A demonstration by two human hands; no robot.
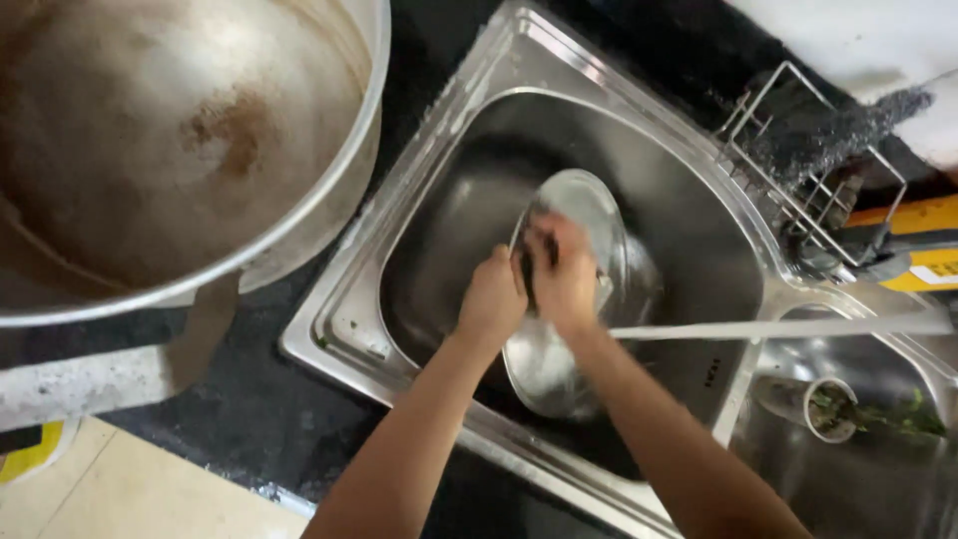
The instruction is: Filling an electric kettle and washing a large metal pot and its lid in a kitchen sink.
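Note:
Both my hands are down in a steel sink. My left hand grips the edge of a shiny steel plate that stands tilted in the basin. My right hand presses a dark scrubber against the plate's inner face. A thin stream of water runs from the right toward my right wrist. Most of the scrubber is hidden under my fingers.
A very large metal pot with a brown-stained inside stands at the left on the black counter. A wire rack with a steel-wool pad sits behind the sink. A second basin at the right holds a strainer with green scraps.

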